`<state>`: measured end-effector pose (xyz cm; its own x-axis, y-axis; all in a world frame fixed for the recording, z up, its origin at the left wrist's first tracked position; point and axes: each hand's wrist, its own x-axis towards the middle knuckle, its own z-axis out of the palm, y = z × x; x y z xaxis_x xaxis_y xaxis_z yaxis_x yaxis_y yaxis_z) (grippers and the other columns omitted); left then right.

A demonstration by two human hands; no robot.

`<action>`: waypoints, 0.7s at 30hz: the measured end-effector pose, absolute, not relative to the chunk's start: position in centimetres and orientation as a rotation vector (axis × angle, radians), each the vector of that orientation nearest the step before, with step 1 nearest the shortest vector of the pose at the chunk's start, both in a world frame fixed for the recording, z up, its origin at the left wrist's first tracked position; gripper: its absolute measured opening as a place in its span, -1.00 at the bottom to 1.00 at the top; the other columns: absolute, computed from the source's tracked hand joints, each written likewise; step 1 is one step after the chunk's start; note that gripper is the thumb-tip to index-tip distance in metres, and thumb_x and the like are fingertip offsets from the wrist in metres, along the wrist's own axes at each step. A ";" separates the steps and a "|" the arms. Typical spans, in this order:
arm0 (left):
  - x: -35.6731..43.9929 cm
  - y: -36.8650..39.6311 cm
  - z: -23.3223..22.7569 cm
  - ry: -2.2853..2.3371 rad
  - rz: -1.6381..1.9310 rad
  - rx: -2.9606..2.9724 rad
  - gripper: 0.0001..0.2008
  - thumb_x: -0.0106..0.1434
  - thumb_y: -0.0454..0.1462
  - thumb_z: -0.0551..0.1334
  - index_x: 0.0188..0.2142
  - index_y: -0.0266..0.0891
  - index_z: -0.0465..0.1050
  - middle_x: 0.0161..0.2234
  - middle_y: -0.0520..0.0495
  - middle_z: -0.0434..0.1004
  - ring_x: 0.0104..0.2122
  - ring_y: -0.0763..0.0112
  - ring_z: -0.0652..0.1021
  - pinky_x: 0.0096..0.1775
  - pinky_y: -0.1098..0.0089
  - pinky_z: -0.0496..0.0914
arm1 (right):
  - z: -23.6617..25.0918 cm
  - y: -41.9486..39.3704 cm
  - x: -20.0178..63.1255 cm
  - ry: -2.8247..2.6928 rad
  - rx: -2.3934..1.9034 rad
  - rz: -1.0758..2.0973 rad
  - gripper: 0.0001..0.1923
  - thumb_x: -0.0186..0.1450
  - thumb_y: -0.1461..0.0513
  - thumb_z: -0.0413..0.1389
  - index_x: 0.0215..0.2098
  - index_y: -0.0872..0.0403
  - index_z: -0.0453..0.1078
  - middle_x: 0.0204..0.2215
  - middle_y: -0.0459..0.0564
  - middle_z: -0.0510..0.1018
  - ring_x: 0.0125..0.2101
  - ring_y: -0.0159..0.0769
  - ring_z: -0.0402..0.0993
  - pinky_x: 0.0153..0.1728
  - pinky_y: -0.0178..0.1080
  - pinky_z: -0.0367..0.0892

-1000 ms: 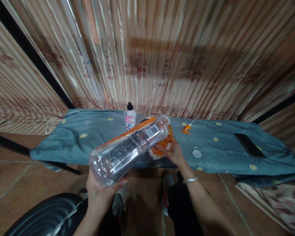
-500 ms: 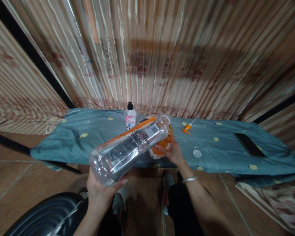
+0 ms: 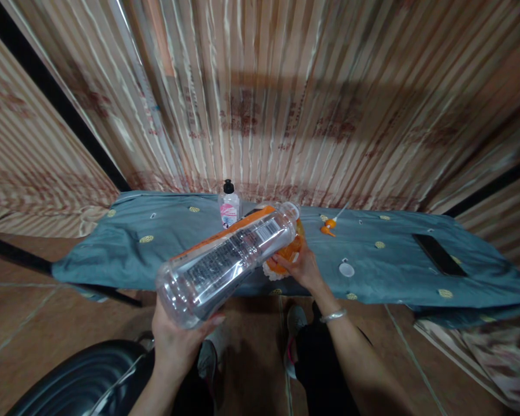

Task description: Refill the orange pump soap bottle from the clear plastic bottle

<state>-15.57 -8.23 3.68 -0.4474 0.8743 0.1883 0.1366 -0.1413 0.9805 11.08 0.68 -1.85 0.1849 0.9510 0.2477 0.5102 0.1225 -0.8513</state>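
Observation:
A large clear plastic bottle (image 3: 238,254) with an orange and printed label lies tilted, its neck up at the right and its base at the lower left. My left hand (image 3: 177,335) is closed around the base end. Under the bottle's neck stands an orange bottle (image 3: 289,249), partly hidden behind the clear one. My right hand (image 3: 304,267) is closed on that orange bottle from the right side. An orange pump head (image 3: 329,225) with a thin pale tube rests on the cloth to the right. A white round cap (image 3: 346,270) lies nearer the front edge.
Blue patterned cloth (image 3: 398,271) covers the narrow table. A clear bottle with black top and pink label (image 3: 229,211) stands at the back. A black phone (image 3: 439,255) lies at right. Striped curtain (image 3: 260,104) hangs behind; a black ridged round object (image 3: 78,381) sits at lower left.
Both hands and both held bottles keep nearly the same pose. The whole view has shifted only very slightly.

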 end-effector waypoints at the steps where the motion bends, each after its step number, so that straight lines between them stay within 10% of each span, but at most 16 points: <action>1: -15.6 -8.2 3.6 1.552 1.642 1.158 -0.18 -0.40 0.06 0.57 -0.16 -0.21 0.38 -0.29 -0.04 0.56 -0.33 0.19 0.62 -0.18 0.19 0.54 | -1.9 0.7 11.1 -1.453 -1.519 0.592 -0.28 0.07 -0.06 0.34 0.10 -0.02 0.25 -0.17 0.03 0.67 -0.19 -0.01 0.64 -0.21 -0.01 0.54; 21: -15.7 -8.2 3.7 1.550 1.671 1.166 -0.17 -0.39 0.06 0.57 -0.14 -0.22 0.39 -0.27 -0.05 0.55 -0.31 0.20 0.61 -0.21 0.25 0.53 | -1.5 0.5 10.9 -1.449 -1.548 0.602 -0.25 0.06 -0.09 0.32 0.11 0.04 0.27 -0.14 0.13 0.66 -0.15 0.09 0.62 -0.15 0.07 0.51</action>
<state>-15.75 -8.18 3.66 -0.4547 0.8648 0.2130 0.1474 -0.1628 0.9756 10.94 0.54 -1.46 0.1935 0.9551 0.2246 0.5148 0.0960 -0.8519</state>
